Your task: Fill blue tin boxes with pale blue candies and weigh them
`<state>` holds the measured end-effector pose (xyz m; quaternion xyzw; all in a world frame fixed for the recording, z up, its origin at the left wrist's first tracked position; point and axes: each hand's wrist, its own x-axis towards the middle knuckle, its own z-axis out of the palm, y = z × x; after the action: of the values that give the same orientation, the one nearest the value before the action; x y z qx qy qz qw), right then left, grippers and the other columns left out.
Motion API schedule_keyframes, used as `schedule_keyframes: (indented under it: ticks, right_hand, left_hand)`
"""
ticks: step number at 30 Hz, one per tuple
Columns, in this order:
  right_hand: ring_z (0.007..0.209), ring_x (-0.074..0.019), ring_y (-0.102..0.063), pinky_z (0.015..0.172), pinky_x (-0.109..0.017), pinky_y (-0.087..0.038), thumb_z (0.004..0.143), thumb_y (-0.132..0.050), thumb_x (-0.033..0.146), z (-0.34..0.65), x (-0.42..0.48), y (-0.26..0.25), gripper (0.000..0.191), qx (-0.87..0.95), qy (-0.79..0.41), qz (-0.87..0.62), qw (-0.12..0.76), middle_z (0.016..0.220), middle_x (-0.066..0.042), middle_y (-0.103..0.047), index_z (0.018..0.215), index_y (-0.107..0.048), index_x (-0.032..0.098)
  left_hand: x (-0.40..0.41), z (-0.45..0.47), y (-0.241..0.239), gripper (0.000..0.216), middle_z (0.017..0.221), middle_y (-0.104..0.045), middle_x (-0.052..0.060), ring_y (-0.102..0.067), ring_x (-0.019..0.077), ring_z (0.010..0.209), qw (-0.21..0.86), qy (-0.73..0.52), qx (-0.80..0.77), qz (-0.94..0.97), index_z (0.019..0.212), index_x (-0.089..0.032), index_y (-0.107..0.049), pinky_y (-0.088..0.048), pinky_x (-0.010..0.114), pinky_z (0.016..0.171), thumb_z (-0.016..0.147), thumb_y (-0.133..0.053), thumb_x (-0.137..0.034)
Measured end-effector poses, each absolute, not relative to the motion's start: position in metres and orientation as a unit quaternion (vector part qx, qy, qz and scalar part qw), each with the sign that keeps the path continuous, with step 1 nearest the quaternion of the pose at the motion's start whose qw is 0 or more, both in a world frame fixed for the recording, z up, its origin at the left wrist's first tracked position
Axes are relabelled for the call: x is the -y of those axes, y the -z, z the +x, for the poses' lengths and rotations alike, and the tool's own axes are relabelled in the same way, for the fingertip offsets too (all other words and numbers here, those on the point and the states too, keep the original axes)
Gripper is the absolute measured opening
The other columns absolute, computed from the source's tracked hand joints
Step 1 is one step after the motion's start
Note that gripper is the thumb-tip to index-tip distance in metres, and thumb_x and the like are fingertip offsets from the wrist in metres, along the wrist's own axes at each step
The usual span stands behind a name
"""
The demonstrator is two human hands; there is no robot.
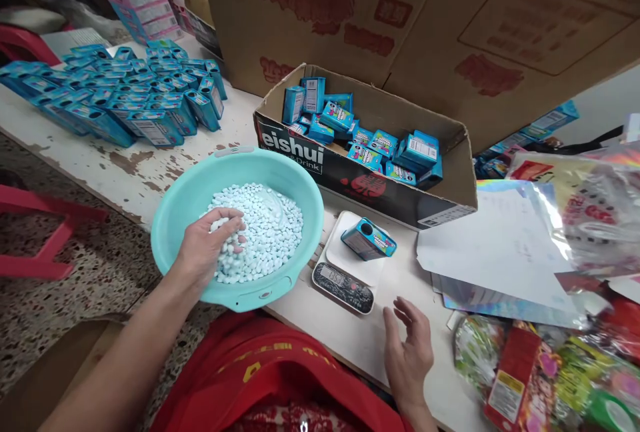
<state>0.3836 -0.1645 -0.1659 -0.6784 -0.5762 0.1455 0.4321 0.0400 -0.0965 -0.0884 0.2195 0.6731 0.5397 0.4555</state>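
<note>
My left hand (216, 240) is inside a turquoise plastic basin (173, 219), its fingers curled around some small pale candies. Many more of these white-blue candies (270, 232) fill the bottom of the basin. To the right, a small digital kitchen scale (345, 285) lies on the table, its display lit. On its platform stands a blue candy box (369, 239) with a dark round hole in its top. My right hand (407, 345) hovers just right of the scale's front, fingers apart and holding nothing.
A low carton (400, 195) behind the scale holds several blue boxes. Rows of similar blue boxes (130, 95) stand at the left. Papers (495, 252) and packaged goods (520, 372) cover the right side. A large cardboard box (425, 25) rises behind.
</note>
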Motion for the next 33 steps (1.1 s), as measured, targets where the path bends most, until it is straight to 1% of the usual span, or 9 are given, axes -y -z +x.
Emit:
schedule_keyframes:
  ticks: [7,12,15,18,20,22,27,30,33]
  right_hand:
    - [0.097,-0.0251,-0.058,0.079,-0.044,-0.053,0.084,-0.06,0.021,0.372,0.196,0.183,0.031,0.705,-0.058,-0.585,0.396,0.106,-0.011,-0.058,0.114,-0.056,0.021]
    - [0.097,-0.0247,-0.058,0.08,-0.044,-0.053,0.085,-0.059,0.023,0.374,0.195,0.185,0.031,0.702,-0.049,-0.589,0.396,0.107,-0.012,-0.056,0.116,-0.055,0.02]
    - [0.097,-0.0248,-0.058,0.08,-0.044,-0.052,0.085,-0.06,0.023,0.374,0.18,0.174,0.033,0.694,-0.029,-0.583,0.422,0.105,-0.011,-0.058,0.117,-0.054,0.021]
    - [0.104,-0.0274,-0.054,0.082,-0.047,-0.051,0.08,-0.066,0.029,0.367,0.148,0.16,0.049,0.662,-0.044,-0.589,0.461,0.112,-0.013,-0.055,0.125,-0.049,0.021]
    - [0.111,-0.0294,-0.051,0.084,-0.047,-0.05,0.074,-0.07,0.037,0.359,0.119,0.153,0.067,0.627,-0.094,-0.603,0.484,0.123,-0.015,-0.049,0.132,-0.041,0.02]
    - [0.109,-0.0293,-0.052,0.085,-0.046,-0.049,0.069,-0.071,0.046,0.35,0.091,0.145,0.073,0.587,-0.166,-0.626,0.486,0.123,-0.014,-0.049,0.131,-0.042,0.018]
    - [0.076,-0.0229,-0.06,0.074,-0.04,-0.049,0.063,-0.071,0.055,0.329,0.057,0.107,0.054,0.516,-0.256,-0.656,0.487,0.085,-0.006,-0.064,0.098,-0.062,0.015]
    - [0.077,-0.0223,-0.061,0.074,-0.036,-0.049,0.063,-0.074,0.05,0.311,0.06,0.074,0.051,0.522,-0.238,-0.612,0.544,0.088,-0.006,-0.064,0.099,-0.061,0.015]
    - [0.079,-0.021,-0.062,0.073,-0.033,-0.049,0.067,-0.073,0.044,0.28,0.066,0.054,0.044,0.618,-0.278,-0.518,0.522,0.091,-0.005,-0.065,0.1,-0.061,0.018]
  left_hand:
    - [0.09,0.03,0.075,0.024,0.052,-0.042,-0.005,-0.04,0.0056,0.039,0.554,-0.584,-0.575,0.146,0.073,-0.018,-0.056,-0.03,0.015,0.032,0.073,-0.066,-0.039]
    - [0.079,0.023,0.065,0.025,0.064,-0.057,0.001,-0.046,0.0062,0.041,0.556,-0.574,-0.576,0.172,0.073,-0.017,-0.056,-0.034,0.015,0.032,0.076,-0.063,-0.041]
    - [0.075,0.023,0.063,0.023,0.055,-0.052,-0.001,-0.045,0.0068,0.039,0.573,-0.529,-0.587,0.219,0.077,-0.014,-0.059,-0.034,0.015,0.032,0.072,-0.07,-0.033]
    - [0.073,0.027,0.061,0.017,0.057,-0.052,-0.001,-0.044,0.0059,0.039,0.596,-0.562,-0.548,0.168,0.082,-0.016,-0.056,-0.033,0.013,0.032,0.08,-0.061,-0.032]
    - [0.074,0.033,0.061,0.014,0.064,-0.057,0.001,-0.049,0.0068,0.042,0.614,-0.573,-0.533,0.102,0.088,-0.017,-0.055,-0.034,0.012,0.033,0.086,-0.053,-0.03]
    - [0.075,0.038,0.064,0.014,0.063,-0.056,0.001,-0.049,0.0066,0.041,0.636,-0.561,-0.527,0.055,0.088,-0.017,-0.053,-0.031,0.012,0.032,0.09,-0.047,-0.03]
    - [0.083,0.036,0.078,0.028,0.045,-0.041,-0.006,-0.035,0.0054,0.031,0.641,-0.589,-0.491,0.001,0.07,-0.018,-0.046,-0.021,0.012,0.028,0.09,-0.047,-0.038]
    - [0.086,0.03,0.074,0.033,0.044,-0.04,-0.005,-0.035,0.0061,0.03,0.643,-0.618,-0.452,-0.026,0.067,-0.018,-0.044,-0.02,0.013,0.029,0.09,-0.045,-0.042]
    - [0.086,0.032,0.049,0.033,0.042,-0.041,-0.005,-0.035,0.0062,0.03,0.638,-0.657,-0.401,0.003,0.065,-0.018,-0.046,-0.019,0.013,0.029,0.088,-0.048,-0.041]
